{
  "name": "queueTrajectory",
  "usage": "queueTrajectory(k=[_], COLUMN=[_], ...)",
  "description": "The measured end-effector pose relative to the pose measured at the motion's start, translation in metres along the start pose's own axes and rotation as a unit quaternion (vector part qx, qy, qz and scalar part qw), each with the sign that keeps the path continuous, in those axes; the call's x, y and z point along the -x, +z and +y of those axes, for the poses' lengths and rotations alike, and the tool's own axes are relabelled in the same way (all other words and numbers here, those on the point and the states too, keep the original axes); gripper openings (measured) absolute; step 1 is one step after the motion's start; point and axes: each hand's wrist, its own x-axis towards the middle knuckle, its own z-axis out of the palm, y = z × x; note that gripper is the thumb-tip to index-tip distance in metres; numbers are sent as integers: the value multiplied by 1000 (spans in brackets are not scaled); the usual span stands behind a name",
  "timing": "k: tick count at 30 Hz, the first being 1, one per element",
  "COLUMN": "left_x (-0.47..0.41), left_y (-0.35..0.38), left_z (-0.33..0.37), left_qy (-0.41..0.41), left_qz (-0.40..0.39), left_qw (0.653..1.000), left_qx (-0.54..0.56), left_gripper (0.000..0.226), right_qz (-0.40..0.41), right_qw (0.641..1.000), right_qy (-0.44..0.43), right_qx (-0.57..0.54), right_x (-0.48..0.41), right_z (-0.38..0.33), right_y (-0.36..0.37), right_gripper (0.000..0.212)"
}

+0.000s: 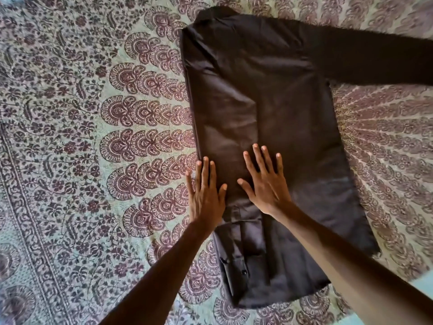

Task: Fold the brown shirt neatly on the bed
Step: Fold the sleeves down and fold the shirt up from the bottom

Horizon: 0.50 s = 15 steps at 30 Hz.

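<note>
The brown shirt point(269, 109) lies flat on the bed, collar end far from me and hem near me. Its left side is folded inward, with the left sleeve laid down along the body; the buttoned cuff point(241, 266) shows near the hem. The right sleeve point(379, 59) stretches out to the right edge of the view. My left hand point(206, 193) lies flat with straight fingers on the shirt's folded left edge, partly over the bedsheet. My right hand point(267, 181) presses flat, fingers spread, on the middle of the folded part.
A patterned bedsheet point(93, 137) in pale green and maroon covers the bed all around the shirt. A pale strip at the bottom right point(421, 285) marks the bed's edge.
</note>
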Motion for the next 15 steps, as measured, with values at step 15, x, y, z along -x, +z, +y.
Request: queueTrajectory(k=[15], left_x=[-165], left_y=[-51], left_z=[106], left_qy=[130], left_qz=[87], left_qw=[985], left_qx=[66], left_gripper=[27], right_qz=[131], right_qw=[935], right_qy=[279], right_qx=[-177], right_x=[-62], right_z=[148], right_y=[-61], right_gripper=[49])
